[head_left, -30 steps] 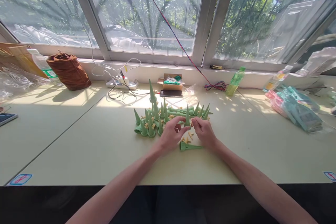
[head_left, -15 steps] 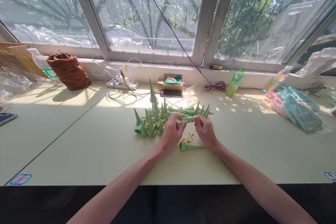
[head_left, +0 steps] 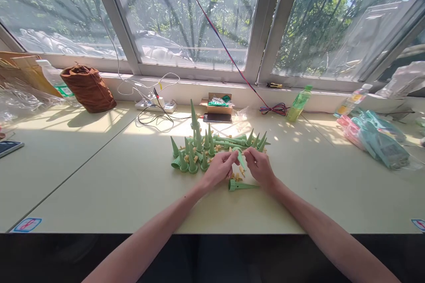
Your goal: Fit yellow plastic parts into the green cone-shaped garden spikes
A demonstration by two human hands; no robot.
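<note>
My left hand (head_left: 221, 167) is closed on a green plastic spike (head_left: 241, 159), whose pointed end slants down to the right. Close beside it, my right hand (head_left: 260, 164) is pinched shut near the spike's upper end; whatever its fingertips hold is too small to make out. Below the hands, another green cone spike (head_left: 243, 185) lies on its side by several small yellow T-shaped pieces (head_left: 236, 177). Behind and to the left, many upright green cones (head_left: 192, 161) stand in a cluster, with more yellow pieces among them.
Behind the cluster are a phone (head_left: 217, 117) and a small open carton (head_left: 219, 105). A power strip (head_left: 156, 105) with cables and a brown bag (head_left: 88, 89) stand to the left. At the right are a green bottle (head_left: 299, 104) and plastic packets (head_left: 381, 139).
The green spike has turned from roughly level to slanting downward. My left hand has rotated and dropped slightly, while my right hand stays close by.
</note>
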